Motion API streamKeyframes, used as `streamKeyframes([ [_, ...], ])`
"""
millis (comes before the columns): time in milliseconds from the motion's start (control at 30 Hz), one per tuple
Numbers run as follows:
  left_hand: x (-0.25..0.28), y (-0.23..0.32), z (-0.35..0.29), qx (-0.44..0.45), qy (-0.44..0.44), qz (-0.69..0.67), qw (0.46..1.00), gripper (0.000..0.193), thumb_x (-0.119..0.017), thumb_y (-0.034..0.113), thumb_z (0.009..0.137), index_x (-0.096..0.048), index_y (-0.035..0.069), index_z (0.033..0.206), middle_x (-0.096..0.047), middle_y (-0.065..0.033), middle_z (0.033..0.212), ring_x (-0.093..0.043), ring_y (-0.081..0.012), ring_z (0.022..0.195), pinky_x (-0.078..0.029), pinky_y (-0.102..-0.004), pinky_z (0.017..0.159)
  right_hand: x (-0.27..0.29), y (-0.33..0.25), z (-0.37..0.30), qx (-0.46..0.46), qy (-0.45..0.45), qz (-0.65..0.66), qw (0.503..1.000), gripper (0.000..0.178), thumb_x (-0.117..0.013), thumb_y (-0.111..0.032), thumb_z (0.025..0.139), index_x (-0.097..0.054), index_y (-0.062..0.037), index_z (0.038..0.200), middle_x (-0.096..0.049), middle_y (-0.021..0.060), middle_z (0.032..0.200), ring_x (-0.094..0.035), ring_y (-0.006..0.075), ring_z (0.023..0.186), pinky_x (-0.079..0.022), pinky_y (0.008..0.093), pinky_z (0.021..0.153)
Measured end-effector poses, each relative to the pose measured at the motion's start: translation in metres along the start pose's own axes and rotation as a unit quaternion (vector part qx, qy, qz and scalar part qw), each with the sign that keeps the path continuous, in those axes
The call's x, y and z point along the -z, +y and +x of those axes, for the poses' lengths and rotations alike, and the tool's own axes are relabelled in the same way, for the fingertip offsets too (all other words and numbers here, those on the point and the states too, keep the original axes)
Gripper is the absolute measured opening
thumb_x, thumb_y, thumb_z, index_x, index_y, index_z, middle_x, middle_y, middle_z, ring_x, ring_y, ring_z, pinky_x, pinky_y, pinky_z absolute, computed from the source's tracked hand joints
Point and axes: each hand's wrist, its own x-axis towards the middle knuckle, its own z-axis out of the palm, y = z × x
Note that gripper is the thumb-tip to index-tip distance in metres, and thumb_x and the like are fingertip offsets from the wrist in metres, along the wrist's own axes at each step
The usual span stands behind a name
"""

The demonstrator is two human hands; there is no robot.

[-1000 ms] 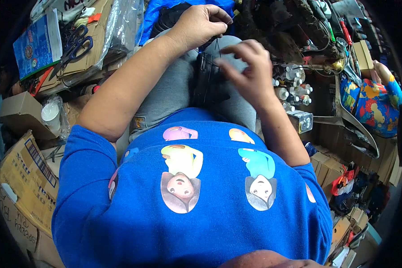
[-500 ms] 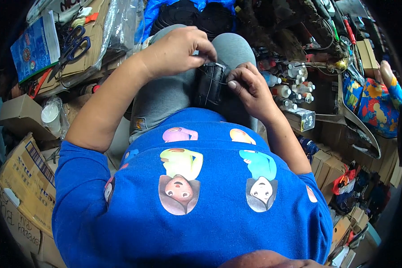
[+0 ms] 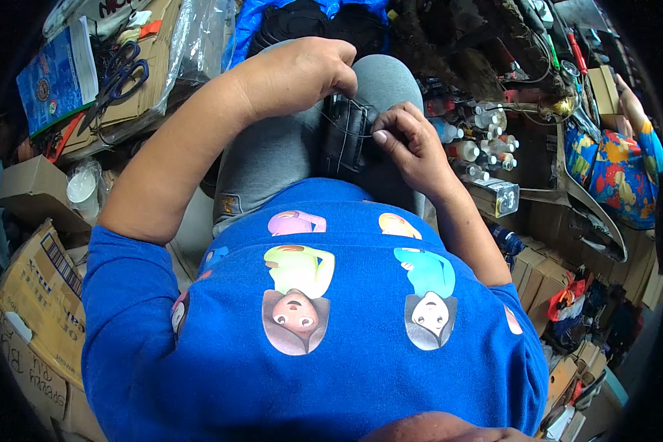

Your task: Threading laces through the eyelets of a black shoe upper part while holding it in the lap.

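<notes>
A black item (image 3: 344, 140) is seen between the inner edges of the grey-clad thighs (image 3: 261, 151), crossed by dark thread (image 3: 353, 134). The thread is pinched in the right hand's (image 3: 414, 147) fingers. The left hand (image 3: 306, 71) is curled near the item's far edge; whether anything is gripped cannot be told.

Left elbow (image 3: 144, 225) bent, left grip (image 3: 313, 70) palm-down, fingers (image 3: 344, 77) drooping. Right grip (image 3: 414, 151) curled, thumb (image 3: 392, 146) against index finger (image 3: 392, 120).

My right hand (image 3: 412, 147) pinches a thin dark thread (image 3: 351, 134) looping over the black piece (image 3: 337, 153) between my thighs; my left hand (image 3: 302, 74) curls at its far end. Left of my hands lie dark-handled scissors (image 3: 116, 90); to their right, white-capped plastic bottles (image 3: 486, 151).
</notes>
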Motion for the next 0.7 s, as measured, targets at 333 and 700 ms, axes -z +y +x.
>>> streamKeyframes([
  [333,-0.019,0.041,-0.006,-0.08,0.025,0.186,0.979,0.007,-0.055,0.011,0.073,-0.053,0.006,0.069,-0.052,-0.0094,0.077,-0.057,-0.026,0.076,-0.046,-0.0363,0.073,-0.001,0.003,0.0,0.011,-0.003,-0.011,1.0,0.012,-0.068,-0.011,0.081,-0.064,-0.0046,0.09,-0.055,0.0093,0.085,-0.055,0.0234,0.08,-0.044,0.0342,0.071],
  [700,-0.022,0.058,0.04,-0.105,-0.25,0.182,0.945,0.012,-0.059,0.015,0.081,-0.071,0.011,0.081,-0.06,-0.0071,0.099,-0.055,-0.0212,0.1,-0.038,-0.0391,0.092,0.041,0.002,-0.004,-0.06,0.205,0.256,0.943,0.02,-0.061,-0.011,0.091,-0.061,-0.0024,0.108,-0.06,0.0,0.094,-0.053,0.0064,0.088,-0.042,0.0216,0.079],
])
